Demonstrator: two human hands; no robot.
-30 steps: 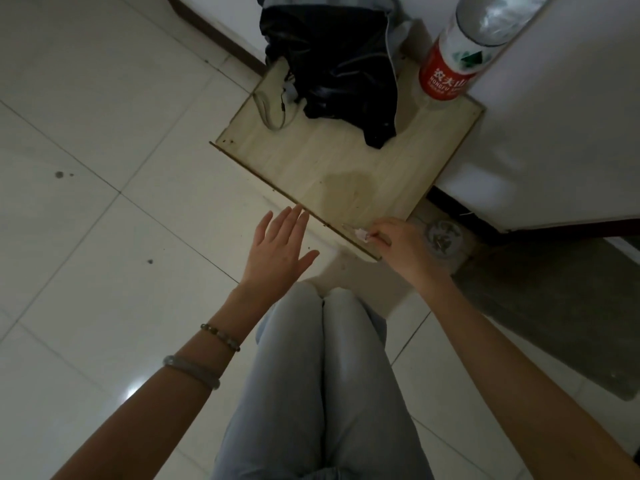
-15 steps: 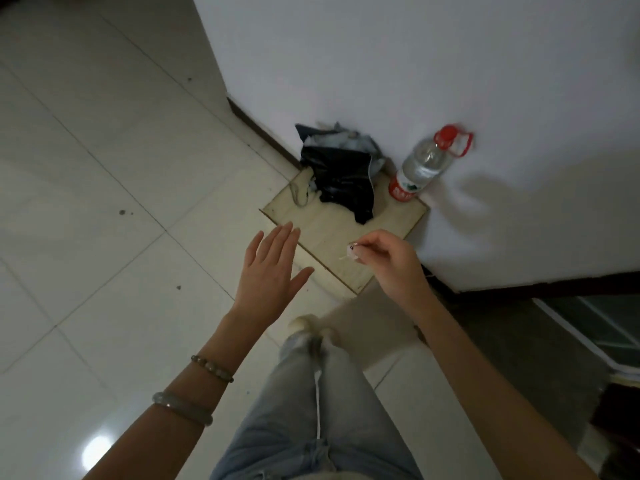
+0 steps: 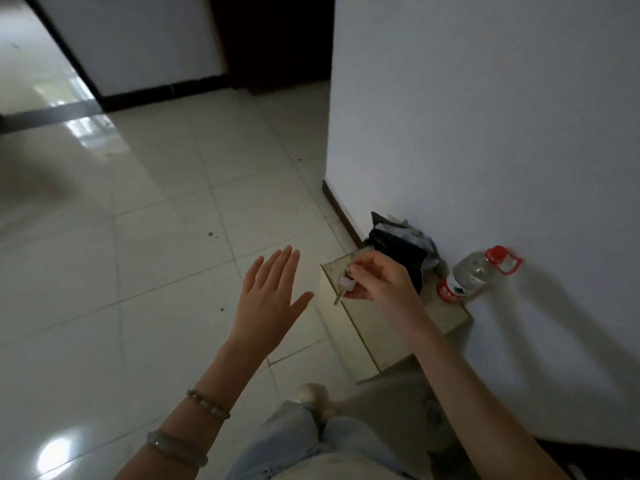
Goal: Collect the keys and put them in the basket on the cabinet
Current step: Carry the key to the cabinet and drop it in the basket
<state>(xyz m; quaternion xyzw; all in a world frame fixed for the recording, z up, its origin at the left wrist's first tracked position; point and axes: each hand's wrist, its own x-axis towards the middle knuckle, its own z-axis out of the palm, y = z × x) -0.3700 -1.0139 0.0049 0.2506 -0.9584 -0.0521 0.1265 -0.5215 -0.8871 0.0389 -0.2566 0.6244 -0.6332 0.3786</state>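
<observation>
Metal key, one, in right hand

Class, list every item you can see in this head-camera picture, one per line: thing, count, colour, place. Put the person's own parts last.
key: one, silvery with a pale head, pinched in the right hand
wooden board: one, light wood, on the floor against the wall
dark bag: one, black, on the board's far end by the wall
water bottle: one, clear with red cap and red label, leaning on the wall
floor: pale glossy tiles
wall: white, at right
bracelets: two, one beaded, one pale bangle, on the left wrist
left hand: open, empty, above the floor
right hand: closed on the key
legs: light jeans, bottom centre
</observation>
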